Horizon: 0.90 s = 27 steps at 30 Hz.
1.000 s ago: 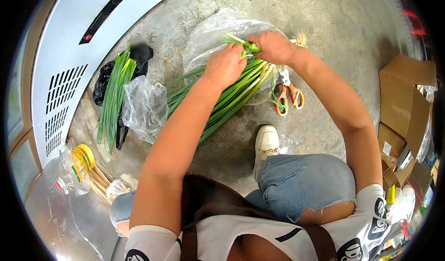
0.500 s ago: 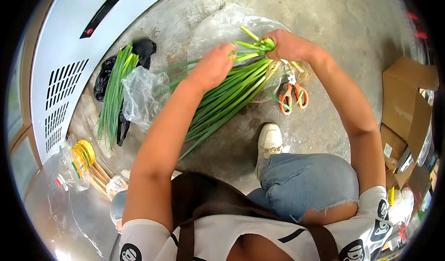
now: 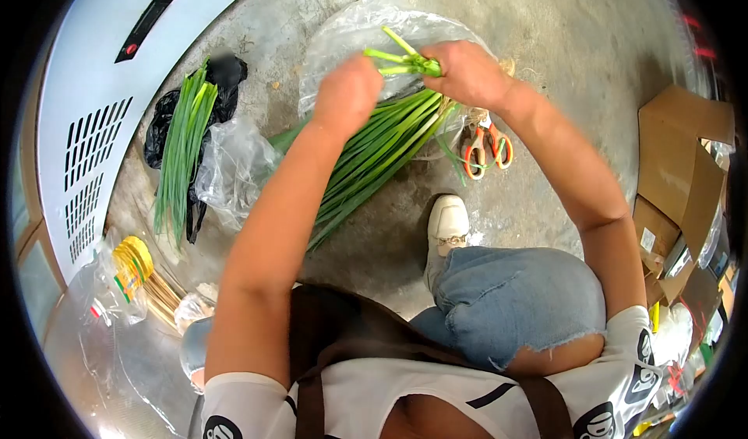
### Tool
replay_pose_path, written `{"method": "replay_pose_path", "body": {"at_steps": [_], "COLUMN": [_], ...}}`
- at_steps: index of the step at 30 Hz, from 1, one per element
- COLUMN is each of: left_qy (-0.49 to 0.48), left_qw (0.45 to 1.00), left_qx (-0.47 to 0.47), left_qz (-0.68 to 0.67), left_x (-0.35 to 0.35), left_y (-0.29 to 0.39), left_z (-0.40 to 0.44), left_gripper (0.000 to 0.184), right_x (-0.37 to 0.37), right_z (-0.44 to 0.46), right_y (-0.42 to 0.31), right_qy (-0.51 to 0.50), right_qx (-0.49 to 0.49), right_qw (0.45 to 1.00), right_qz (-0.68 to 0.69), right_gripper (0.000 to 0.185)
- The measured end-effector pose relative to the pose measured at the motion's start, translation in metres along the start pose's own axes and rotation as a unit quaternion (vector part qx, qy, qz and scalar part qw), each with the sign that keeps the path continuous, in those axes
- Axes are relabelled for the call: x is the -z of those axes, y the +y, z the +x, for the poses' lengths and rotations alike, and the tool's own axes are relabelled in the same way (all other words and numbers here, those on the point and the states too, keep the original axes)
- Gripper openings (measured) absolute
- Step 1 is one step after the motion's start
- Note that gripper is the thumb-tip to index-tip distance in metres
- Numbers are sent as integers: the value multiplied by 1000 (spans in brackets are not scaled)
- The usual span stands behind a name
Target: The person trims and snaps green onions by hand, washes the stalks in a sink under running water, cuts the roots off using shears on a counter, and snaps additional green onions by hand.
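In the head view my right hand is closed around the base of a bunch of light-green stalks, whose short ends point left. My left hand is closed beside the ends of these stalks; what its fingers hold is hidden. Below both hands a large bunch of scallions lies with its pale root ends to the right and its dark leaves running down to the left. Orange-handled scissors lie on the floor near the root ends.
A clear plastic sheet is spread under the scallions. At left, more scallions lie on a black bag beside a crumpled clear bag. A white appliance stands far left, and a cardboard box at right.
My left hand has moved slightly up in view with its fingers turned away. My right hand and its stalks have shifted a little up and left; the whole view has shifted slightly too.
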<state>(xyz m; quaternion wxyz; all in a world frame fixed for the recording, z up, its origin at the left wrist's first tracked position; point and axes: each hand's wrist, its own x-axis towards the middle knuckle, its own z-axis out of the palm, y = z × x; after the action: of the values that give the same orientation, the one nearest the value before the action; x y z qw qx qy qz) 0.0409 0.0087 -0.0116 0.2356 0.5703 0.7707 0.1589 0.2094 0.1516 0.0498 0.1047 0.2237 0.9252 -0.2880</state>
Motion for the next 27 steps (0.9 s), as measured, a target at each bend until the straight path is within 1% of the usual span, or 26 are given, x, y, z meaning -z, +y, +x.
{"method": "replay_pose_path", "body": {"at_steps": [1,2,3,4,5,7,8,10,11,13,15,17,18,20,21,22,23,24,25,27], "left_qy": [112,113,95,74,70,-83,-81,-84,-81,-146,-132,-113,-109,-113,-111,-83,-55,-47,-45,38], "left_qw": [993,993,988,971,971,973,973,992,992,985,987,984,985,978,978,977,974,977,977,987], "left_qx": [1,0,85,171,176,89,88,3,2,38,35,44,43,70,70,49,27,5,1,-54], "left_qz": [-23,-22,-87,-151,-148,-196,-195,-99,-97,-88,-87,-128,-126,-160,-160,-189,-218,-209,-207,-143], "left_x": [5,11,27,40,39,33,23,0,-6,-11,-21,-24,-24,-23,-21,-16,-13,-3,-2,-1], "left_y": [-9,-19,-25,-25,-14,24,24,17,14,15,12,8,9,9,9,10,12,20,24,34], "left_z": [0,-1,1,-1,-10,-11,-10,-15,-15,-18,-19,-18,-16,-14,-14,-14,-15,-16,-15,-14], "left_gripper": [23,23,25,27,27,27,27,25,25,25,26,24,24,24,24,24,24,21,21,19], "right_x": [-4,-7,-5,0,-3,-2,-3,-17,-24,-38,-40,-31,-28,-21,-15,-1,12,24,29,34], "right_z": [-7,-18,-19,-19,-18,-9,-5,4,8,10,15,23,27,36,36,37,38,36,35,35], "right_y": [10,28,38,33,26,16,16,22,26,35,37,29,30,31,32,31,30,25,22,17], "right_qy": [-1,16,36,8,4,-11,-10,-81,-78,-56,-45,-139,-135,-179,-179,-199,-217,-221,-217,-265], "right_qx": [1,-39,-74,-94,-94,-48,-46,26,27,77,89,18,20,7,9,-38,-86,-112,-112,-147], "right_qw": [1000,998,994,993,992,993,993,994,995,988,988,985,985,983,983,978,961,947,948,921], "right_qz": [-1,38,73,75,81,111,109,-63,-64,-125,-116,-99,-101,-49,-50,50,151,206,205,243], "right_gripper": [22,23,23,23,23,23,23,26,26,24,26,28,28,31,31,31,31,28,28,22]}}
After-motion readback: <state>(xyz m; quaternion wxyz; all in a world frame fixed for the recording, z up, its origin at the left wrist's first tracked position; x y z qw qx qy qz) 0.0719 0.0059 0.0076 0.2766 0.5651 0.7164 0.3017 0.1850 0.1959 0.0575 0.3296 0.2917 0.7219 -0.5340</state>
